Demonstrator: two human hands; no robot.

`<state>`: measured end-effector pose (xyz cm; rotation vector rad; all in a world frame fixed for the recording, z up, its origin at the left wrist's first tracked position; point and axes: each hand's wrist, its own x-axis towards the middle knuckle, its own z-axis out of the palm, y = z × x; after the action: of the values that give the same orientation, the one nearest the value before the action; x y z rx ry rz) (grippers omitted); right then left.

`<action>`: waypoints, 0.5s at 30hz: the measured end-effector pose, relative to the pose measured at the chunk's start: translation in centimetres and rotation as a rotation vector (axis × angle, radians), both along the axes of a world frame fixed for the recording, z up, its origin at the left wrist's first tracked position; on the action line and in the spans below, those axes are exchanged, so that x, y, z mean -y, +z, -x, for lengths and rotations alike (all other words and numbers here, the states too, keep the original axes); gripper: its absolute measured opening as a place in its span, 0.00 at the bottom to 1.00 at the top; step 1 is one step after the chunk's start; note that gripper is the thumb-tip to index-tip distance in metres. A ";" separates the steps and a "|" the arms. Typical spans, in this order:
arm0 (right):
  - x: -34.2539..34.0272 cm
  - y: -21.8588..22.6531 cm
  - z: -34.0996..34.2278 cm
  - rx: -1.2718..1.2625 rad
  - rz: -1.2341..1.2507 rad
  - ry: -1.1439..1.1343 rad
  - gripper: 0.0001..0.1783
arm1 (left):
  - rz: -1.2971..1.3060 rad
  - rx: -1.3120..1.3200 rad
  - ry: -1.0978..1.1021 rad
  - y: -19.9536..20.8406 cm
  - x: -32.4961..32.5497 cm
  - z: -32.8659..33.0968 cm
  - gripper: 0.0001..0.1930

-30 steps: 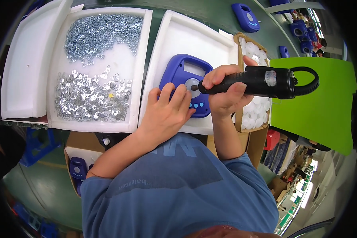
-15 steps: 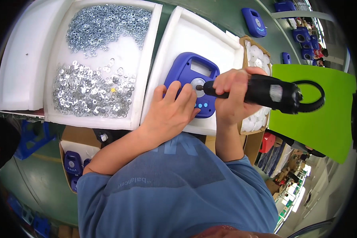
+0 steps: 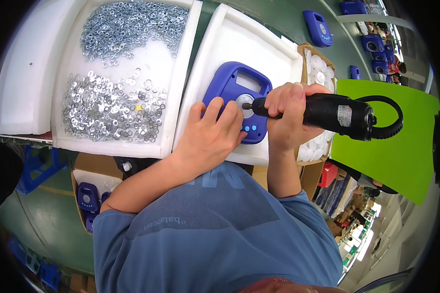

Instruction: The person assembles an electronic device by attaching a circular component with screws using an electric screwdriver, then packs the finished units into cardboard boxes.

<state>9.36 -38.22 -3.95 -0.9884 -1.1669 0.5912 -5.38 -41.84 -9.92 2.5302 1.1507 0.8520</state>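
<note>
A blue plastic housing (image 3: 223, 80) with a handle opening and light-blue buttons lies in a white foam tray (image 3: 210, 46). My left hand (image 3: 208, 134) grips the housing's near left part with bent fingers. In my right hand (image 3: 287, 115) is a black electric screwdriver (image 3: 335, 115), held almost level with its cable looping at the rear. The tool's bit meets the middle of a clear round disc (image 3: 246, 101) set in the housing. Whether a screw sits under the bit is too small to tell.
To the left, another foam tray (image 3: 186, 73) holds spring washers (image 3: 132, 27) and flat washers (image 3: 112, 107). A cardboard box of white discs (image 3: 319, 66) borders the work tray, beside a green sheet (image 3: 386, 156). More blue units (image 3: 88, 198) fill a box at lower left.
Both hands keep their places on the housing and the screwdriver. The screwdriver body has turned slightly, showing more of its label, and the whole view has shifted a little.
</note>
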 end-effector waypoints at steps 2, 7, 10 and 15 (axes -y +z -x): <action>0.0 -0.1 -0.2 -0.004 -0.013 0.024 0.05 | -0.002 -0.004 -0.001 0.0 0.0 0.0 0.24; 0.3 -0.1 -0.9 0.001 -0.015 0.066 0.11 | -0.005 -0.032 0.001 0.2 0.1 -0.1 0.24; 0.2 0.2 -1.1 0.036 -0.021 0.115 0.21 | -0.022 -0.039 0.008 0.3 0.2 -0.3 0.24; -0.9 0.8 -2.2 -0.034 -0.123 0.340 0.27 | -0.049 -0.061 0.012 0.4 0.1 -0.5 0.24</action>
<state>11.55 -37.28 -3.19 -0.6761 -1.3362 0.7917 -4.90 -41.92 -9.55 2.6083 1.1789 0.8216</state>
